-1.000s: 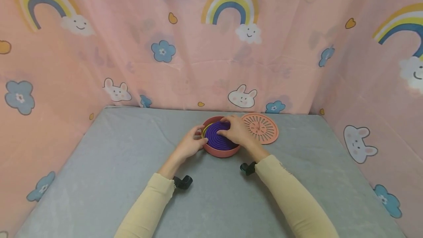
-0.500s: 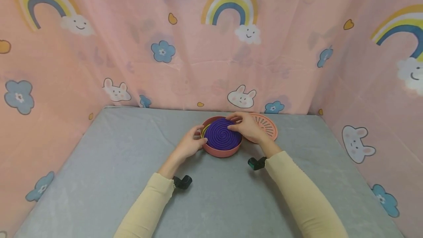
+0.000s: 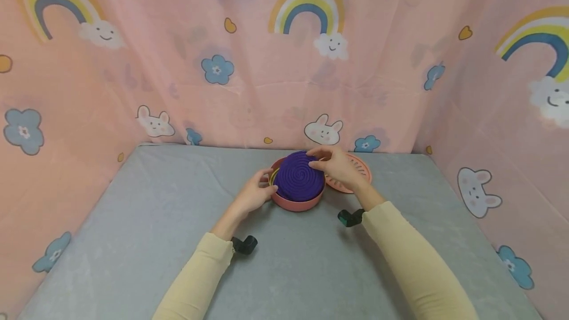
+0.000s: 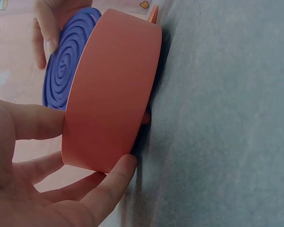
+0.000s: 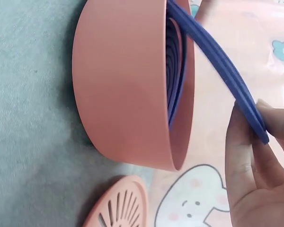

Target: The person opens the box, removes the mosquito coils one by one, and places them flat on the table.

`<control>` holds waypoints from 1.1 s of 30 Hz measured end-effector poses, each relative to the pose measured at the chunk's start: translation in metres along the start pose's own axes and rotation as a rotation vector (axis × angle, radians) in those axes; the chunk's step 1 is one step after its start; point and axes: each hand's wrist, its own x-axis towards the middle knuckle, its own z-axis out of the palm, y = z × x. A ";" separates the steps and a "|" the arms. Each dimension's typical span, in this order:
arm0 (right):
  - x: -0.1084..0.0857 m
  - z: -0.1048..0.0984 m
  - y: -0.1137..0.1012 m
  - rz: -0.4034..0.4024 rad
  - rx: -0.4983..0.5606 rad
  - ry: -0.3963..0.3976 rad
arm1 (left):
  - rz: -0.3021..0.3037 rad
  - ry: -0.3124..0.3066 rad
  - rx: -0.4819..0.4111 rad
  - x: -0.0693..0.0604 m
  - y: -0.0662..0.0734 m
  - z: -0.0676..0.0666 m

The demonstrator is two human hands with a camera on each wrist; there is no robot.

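A purple mat [image 3: 300,178] is leaning out of a pink bowl [image 3: 297,206].
The right hand [image 3: 336,166] is pinching the mat at one o'clock; the left hand [image 3: 254,193] is gripping the bowl at nine o'clock. A slotted disc [image 3: 362,170] is lying on the tabletop [image 3: 284,260] at the bowl's three o'clock.

Stretching out as a grey cloth-covered surface [image 3: 284,270], carrying a round coral tub [image 4: 113,90] and, just beside it, a slotted coral disc [image 5: 124,204].

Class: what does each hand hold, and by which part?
Right hand: the purple coil, by its raised edge. Left hand: the pink container, by its side.
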 end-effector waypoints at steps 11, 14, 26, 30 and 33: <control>-0.018 -0.024 -0.005 -0.054 0.056 0.064 | 0.010 -0.007 -0.012 0.003 -0.002 0.000; -0.024 -0.032 -0.002 -0.048 0.062 0.079 | 0.010 -0.008 -0.013 0.003 -0.003 0.000; -0.051 -0.080 0.029 0.013 0.005 0.173 | 0.010 -0.007 -0.001 0.003 -0.002 0.002; -0.060 -0.098 0.041 0.015 -0.013 0.216 | 0.015 -0.007 -0.002 0.004 -0.004 0.002; -0.066 -0.112 0.053 0.004 -0.001 0.261 | 0.015 -0.008 0.000 0.005 -0.005 0.001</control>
